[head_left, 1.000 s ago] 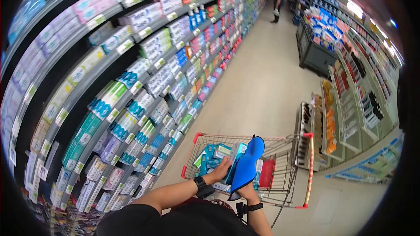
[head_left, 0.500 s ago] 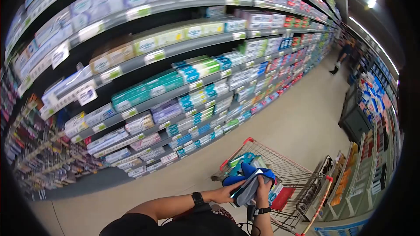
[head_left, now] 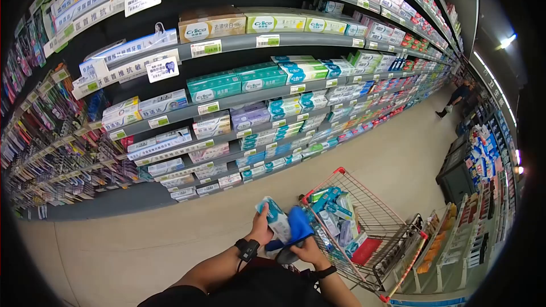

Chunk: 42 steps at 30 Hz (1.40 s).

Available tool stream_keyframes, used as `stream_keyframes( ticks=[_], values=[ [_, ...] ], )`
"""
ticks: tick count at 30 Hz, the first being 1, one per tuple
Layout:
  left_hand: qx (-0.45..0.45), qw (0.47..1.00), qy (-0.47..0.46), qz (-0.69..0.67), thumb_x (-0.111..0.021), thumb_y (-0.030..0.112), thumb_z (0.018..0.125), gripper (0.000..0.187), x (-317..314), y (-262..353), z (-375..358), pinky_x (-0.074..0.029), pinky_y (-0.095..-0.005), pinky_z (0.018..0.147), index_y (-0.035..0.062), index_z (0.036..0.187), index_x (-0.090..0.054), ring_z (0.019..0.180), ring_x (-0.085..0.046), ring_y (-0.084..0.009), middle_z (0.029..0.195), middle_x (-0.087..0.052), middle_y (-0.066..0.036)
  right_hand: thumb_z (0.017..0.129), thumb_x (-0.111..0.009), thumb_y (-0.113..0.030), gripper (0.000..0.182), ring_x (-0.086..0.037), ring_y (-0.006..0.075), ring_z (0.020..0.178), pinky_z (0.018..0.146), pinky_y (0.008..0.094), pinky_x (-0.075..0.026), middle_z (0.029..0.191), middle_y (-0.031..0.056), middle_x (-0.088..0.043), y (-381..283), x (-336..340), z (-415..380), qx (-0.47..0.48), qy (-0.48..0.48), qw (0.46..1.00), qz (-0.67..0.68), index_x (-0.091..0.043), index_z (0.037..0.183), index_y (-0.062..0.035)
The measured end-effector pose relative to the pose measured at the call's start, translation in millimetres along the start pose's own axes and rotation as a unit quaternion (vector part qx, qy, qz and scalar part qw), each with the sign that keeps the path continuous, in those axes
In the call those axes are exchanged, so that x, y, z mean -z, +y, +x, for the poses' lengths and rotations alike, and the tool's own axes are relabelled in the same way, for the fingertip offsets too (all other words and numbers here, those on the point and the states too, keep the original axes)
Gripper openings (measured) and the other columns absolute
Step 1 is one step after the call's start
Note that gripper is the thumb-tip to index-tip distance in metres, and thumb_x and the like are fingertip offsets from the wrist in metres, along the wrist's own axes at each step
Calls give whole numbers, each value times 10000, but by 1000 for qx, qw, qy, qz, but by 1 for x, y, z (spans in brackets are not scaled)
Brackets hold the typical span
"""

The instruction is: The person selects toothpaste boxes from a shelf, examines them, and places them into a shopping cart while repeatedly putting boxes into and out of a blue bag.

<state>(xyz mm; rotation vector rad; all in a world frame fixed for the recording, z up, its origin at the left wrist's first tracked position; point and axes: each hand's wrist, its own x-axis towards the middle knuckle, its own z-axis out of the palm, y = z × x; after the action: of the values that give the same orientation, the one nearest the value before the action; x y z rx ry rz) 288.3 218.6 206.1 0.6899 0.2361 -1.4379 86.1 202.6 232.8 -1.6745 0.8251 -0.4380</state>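
Note:
My left hand (head_left: 260, 231) grips a teal-and-white toothpaste box (head_left: 276, 219), held tilted in front of my body. Close beside it, my right hand (head_left: 309, 252) is closed on a blue and grey cloth (head_left: 300, 226), which bunches up against the box's right side. Part of the cloth hangs below, between the two hands. Just beyond my right hand stands a wire shopping cart (head_left: 372, 204) with red corners. Several toothpaste boxes (head_left: 335, 211) lie in a loose pile inside it, some teal, some white or purple.
Shelves of toothpaste (head_left: 239, 88) run along the left and into the distance. Toothbrush packs (head_left: 62, 148) hang at the far left. On the right are a dark bin (head_left: 456, 170) and more shelving (head_left: 478, 227). Another person (head_left: 455, 98) is farther down the aisle.
My hands have drawn apart, left hand moving left with the toothpaste box while the cloth stays in my right. The cart's boxes show more fully, and the view has shifted.

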Motion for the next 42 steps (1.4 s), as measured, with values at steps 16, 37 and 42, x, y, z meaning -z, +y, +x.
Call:
stream_keyframes(
  ticks=[16, 37, 42],
  values=[
    [72, 936, -173, 298, -377, 493, 1047, 506, 42, -108, -9, -522, -283, 877, 127, 1379, -488, 992, -622, -134, 1175, -618, -62, 964, -614, -182, 396, -588, 178, 1054, 935, 335, -468, 1166, 92, -638, -5, 30, 7, -90, 87, 990, 62, -534, 1300, 10],
    [72, 982, -43, 169, -450, 639, 966, 599, -115, -139, -14, -449, -487, 1005, 115, 1237, -552, 1109, -605, -269, 1170, -633, -62, 1039, -431, -416, 559, -546, 256, 1273, 1090, 409, -434, 1440, 132, -515, 107, 117, -124, -59, 17, 767, 639, -431, 1451, -39],
    [18, 947, -154, 280, -453, 428, 1041, 436, -140, -219, -26, -510, -428, 955, 93, 1314, -501, 1093, -619, -235, 1204, -610, -75, 934, -674, -282, 715, -555, 214, 1195, 1017, 363, -464, 1345, 105, -545, 82, 155, -139, -103, -34, 867, 486, -323, 1486, 4]
  ],
)
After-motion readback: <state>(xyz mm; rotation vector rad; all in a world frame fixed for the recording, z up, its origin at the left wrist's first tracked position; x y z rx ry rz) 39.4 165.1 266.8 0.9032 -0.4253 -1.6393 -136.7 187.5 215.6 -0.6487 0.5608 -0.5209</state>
